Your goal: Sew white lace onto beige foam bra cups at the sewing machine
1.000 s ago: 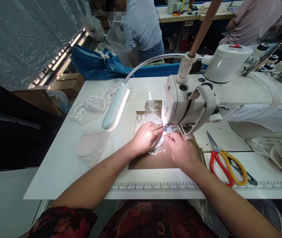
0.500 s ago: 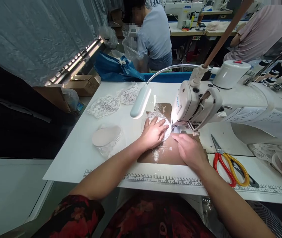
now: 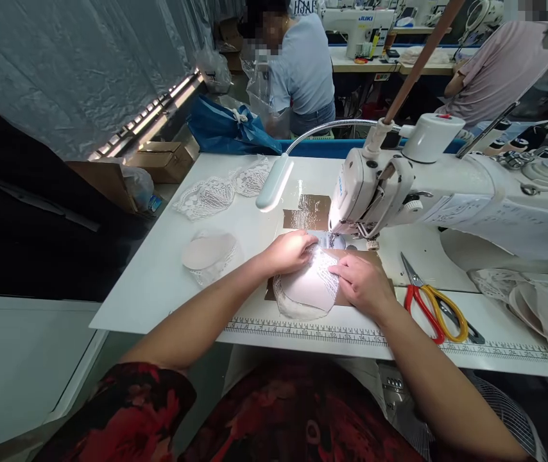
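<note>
White lace and smooth pale fabric: one rounded cup piece (image 3: pixel 310 292), lying on the worktable (image 3: pixel 158 273) at the near side of the needle end of a white sewing machine (image 3: pixel 423 186), partly over a brown sheet (image 3: pixel 319 204) and close to the printed ruler strip (image 3: pixel 293 329). Left hand (image 3: pixel 289 251): fingers bent and close together at the far left edge; whether they pinch or only press cannot be told. Right hand (image 3: pixel 361 282): thumb and forefinger closed on the right lace border, remaining fingers curled. Step in hand, by appearance: turning and aligning the piece beside the foot. Next move, as judged: calls for the lace edge kept flat and guided squarely to the needle, fingertips clear. Also present: a pad with lace (image 3: pixel 209 252) and a joined lace pair (image 3: pixel 221 191) to the left; a slim lamp (image 3: pixel 274 184) above; scissors (image 3: pixel 432 307), red and yellow handled, to the right.
</note>
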The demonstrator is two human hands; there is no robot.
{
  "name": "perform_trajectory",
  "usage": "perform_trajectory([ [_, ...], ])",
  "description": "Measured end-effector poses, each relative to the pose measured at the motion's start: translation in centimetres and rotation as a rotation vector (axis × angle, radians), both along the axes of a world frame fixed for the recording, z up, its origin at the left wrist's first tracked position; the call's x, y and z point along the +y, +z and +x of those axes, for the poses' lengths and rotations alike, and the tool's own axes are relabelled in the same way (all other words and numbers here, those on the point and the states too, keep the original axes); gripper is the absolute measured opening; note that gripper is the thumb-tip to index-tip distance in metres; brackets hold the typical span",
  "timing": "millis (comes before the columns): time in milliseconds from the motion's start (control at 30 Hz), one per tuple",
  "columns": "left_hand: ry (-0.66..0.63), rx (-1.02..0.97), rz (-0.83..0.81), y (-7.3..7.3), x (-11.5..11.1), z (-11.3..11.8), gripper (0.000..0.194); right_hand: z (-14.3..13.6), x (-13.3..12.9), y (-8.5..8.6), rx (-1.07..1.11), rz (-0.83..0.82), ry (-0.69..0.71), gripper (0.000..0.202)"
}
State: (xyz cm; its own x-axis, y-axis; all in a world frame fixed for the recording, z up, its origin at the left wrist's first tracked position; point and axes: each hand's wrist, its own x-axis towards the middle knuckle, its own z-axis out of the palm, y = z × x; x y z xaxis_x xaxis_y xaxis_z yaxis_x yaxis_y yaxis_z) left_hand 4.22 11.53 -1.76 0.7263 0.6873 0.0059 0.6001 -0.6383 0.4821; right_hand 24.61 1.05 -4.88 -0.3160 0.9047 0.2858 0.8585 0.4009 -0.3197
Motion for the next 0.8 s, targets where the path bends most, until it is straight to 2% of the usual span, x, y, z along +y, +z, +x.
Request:
perform_trajectory([
  [67,-0.011,0.062,-0.159,0.6,0.7,0.4,0.023,0.1,0.0,0.0,0.002,-0.024,-0.015,0.032],
  [133,-0.041,-0.006,-0.337,1.1,1.0,0.6,0.004,0.1,-0.1,0.1,0.007,-0.047,-0.022,0.032],
  [167,-0.063,-0.076,-0.427,1.3,0.9,0.6,0.006,0.1,-0.1,0.2,0.013,-0.056,-0.024,0.031],
  [267,-0.103,-0.304,-0.689,1.3,0.8,0.7,0.028,0.1,0.0,0.3,0.036,-0.064,-0.029,0.03],
  [333,-0.055,-0.406,-0.752,0.9,1.0,0.7,0.033,0.1,0.0,0.3,0.046,-0.069,-0.027,0.029],
  [433,0.08,-0.485,-0.639,0.4,1.8,0.2,0.032,0.2,-0.1,0.4,0.052,-0.083,-0.019,0.028],
  [500,0.175,-0.515,-0.536,0.7,2.2,-0.5,0.026,0.3,-0.1,0.5,0.059,-0.096,-0.018,0.029],
  [567,0.284,-0.531,-0.34,1.4,1.9,-1.3,0.016,0.3,-0.2,0.5,0.066,-0.107,-0.017,0.029],
  [633,0.318,-0.499,-0.092,2.1,0.8,-1.7,0.006,0.2,-0.2,0.5,0.068,-0.102,-0.017,0.029],
  [700,0.19,-0.404,0.074,2.2,-0.8,-1.5,0.005,0.2,-0.2,0.4,0.062,-0.086,-0.022,0.029],
  [800,-0.104,-0.176,0.139,1.0,-2.9,-0.3,0.017,0.2,-0.2,0.5,0.049,-0.072,-0.052,0.027],
])
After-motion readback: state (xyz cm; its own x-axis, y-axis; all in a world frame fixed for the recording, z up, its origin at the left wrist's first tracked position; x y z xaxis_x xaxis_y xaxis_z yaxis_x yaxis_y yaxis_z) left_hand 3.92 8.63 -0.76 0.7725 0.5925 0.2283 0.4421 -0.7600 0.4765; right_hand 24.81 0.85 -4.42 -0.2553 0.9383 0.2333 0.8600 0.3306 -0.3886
